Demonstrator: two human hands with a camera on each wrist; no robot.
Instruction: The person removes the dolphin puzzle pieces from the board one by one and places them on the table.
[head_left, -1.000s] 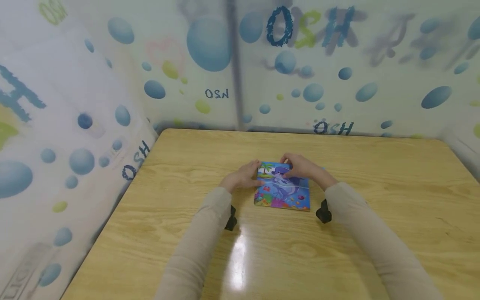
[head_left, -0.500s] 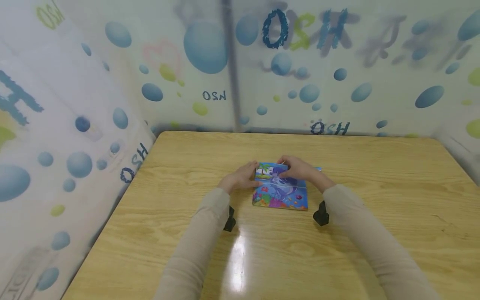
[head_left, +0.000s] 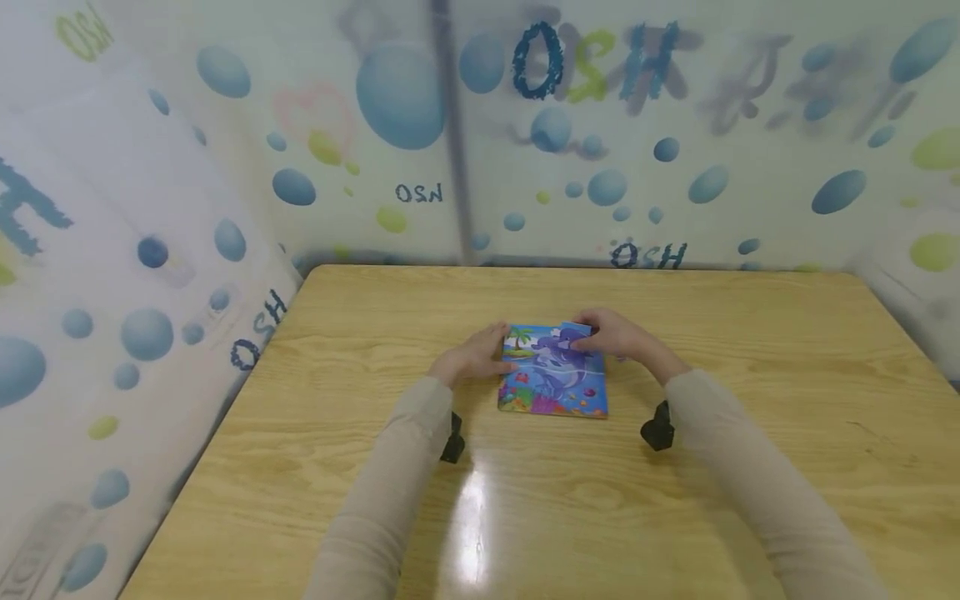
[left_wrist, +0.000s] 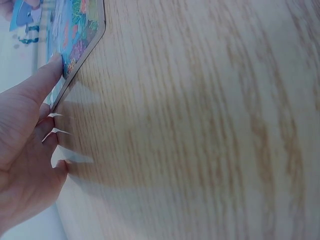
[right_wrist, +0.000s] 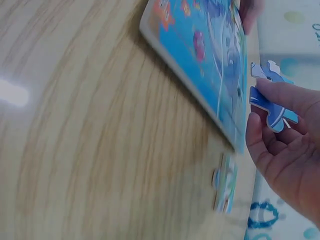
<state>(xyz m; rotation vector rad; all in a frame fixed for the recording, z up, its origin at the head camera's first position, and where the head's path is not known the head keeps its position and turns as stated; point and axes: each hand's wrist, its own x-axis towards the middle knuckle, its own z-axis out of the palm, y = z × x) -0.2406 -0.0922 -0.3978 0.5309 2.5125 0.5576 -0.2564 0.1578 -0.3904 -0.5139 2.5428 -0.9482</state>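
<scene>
A picture jigsaw puzzle [head_left: 551, 387] with a dolphin, palm tree and coral lies in its tray on the wooden table. My left hand [head_left: 472, 354] rests along its left side, thumb on the picture's edge [left_wrist: 75, 55], the other fingers loosely bent beside it. Above the puzzle's upper right part, my right hand [head_left: 618, 335] pinches a blue and purple jigsaw piece [right_wrist: 270, 107] between thumb and fingers. The piece is raised off the puzzle and tilted. Another jigsaw piece [right_wrist: 227, 182] lies on the table by the puzzle's right side, mostly hidden by the hand in the head view.
The wooden table [head_left: 375, 333] extends around the puzzle on all sides. A white cloth wall [head_left: 360, 233] with blue bubbles and lettering stands behind and to the left. Black wrist mounts [head_left: 658, 429] hang under both sleeves.
My right hand has lifted a jigsaw piece into view at the puzzle's top edge and shifted slightly right relative to the puzzle. My left hand stays at the left side. The head view shifts slightly.
</scene>
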